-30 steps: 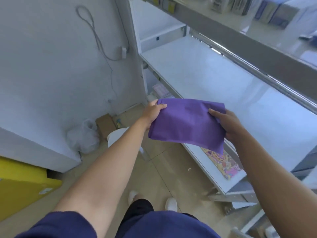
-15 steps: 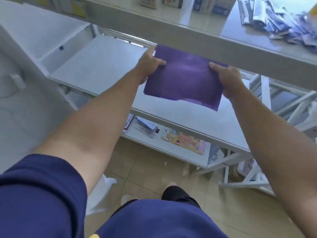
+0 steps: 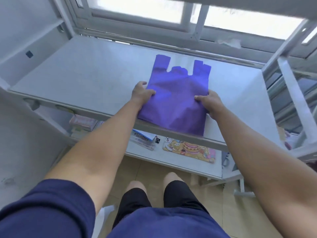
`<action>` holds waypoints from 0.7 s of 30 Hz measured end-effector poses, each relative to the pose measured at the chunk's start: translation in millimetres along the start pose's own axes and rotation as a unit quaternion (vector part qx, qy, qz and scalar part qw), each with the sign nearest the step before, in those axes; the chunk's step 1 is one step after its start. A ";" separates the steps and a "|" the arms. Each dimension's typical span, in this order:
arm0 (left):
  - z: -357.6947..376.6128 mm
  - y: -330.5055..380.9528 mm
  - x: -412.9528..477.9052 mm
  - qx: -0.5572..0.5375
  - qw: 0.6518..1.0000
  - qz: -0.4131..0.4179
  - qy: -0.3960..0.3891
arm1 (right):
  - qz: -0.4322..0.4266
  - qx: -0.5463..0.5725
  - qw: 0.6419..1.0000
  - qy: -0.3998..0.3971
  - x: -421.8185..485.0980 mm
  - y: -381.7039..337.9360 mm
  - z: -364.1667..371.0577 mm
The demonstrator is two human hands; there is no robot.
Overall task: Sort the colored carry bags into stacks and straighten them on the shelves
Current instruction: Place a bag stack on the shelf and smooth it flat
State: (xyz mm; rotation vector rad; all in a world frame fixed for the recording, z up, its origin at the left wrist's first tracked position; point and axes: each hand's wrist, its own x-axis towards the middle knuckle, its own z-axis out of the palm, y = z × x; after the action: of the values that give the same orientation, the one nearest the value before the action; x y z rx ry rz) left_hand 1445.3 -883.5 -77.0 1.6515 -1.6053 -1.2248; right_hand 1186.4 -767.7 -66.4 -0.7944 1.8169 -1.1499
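The purple carry bag (image 3: 177, 90) lies flat at centre frame on the white shelf (image 3: 85, 74). Its long axis runs up the frame, handles at the far end, and its bottom hem overhangs the shelf's front edge. The left grip (image 3: 143, 93) pinches its left edge and the right grip (image 3: 210, 102) its right, both equally near. A straight push up-frame would likely seat it.

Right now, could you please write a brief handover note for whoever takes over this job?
Left hand pinches the left edge of the purple fabric carry bag; right hand pinches its right edge.
The bag lies spread on the white flat shelf, handles toward the window, bottom edge overhanging the front.
Done: one bag laid down.
Left: slide it fully on, straighten it, stack further bags by colour.
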 end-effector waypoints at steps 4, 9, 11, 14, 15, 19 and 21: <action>4.4 5.6 17.8 0.081 0.991 0.100 0.042 | -0.022 -0.001 1.000 0.001 19.8 -7.2 3.7; 10.7 9.7 26.0 0.126 0.985 0.105 0.050 | -0.020 -0.021 1.000 0.005 31.2 -9.9 4.1; 11.1 12.1 26.0 0.133 0.985 0.098 0.054 | -0.023 -0.027 0.999 0.006 31.9 -10.5 1.1; 7.3 17.4 18.8 0.150 0.983 0.087 0.055 | -0.009 -0.053 0.999 0.009 29.8 -12.0 -5.9; 4.8 19.0 15.2 0.159 0.983 0.082 0.051 | 0.002 -0.067 0.998 0.005 25.6 -15.1 -8.7; -10.7 26.9 -6.7 0.205 0.976 0.063 0.023 | 0.053 -0.121 0.990 -0.057 -2.0 -30.8 -19.3; -18.8 31.3 -19.6 0.215 0.975 0.060 0.007 | 0.063 -0.126 0.987 -0.079 -25.6 -42.6 -22.8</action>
State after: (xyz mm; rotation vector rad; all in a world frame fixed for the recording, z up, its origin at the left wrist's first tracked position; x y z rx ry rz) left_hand 1448.6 -873.6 -36.9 1.7741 -2.0351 -0.8404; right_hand 1181.4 -753.6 -13.8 -0.8739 1.8709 -0.7633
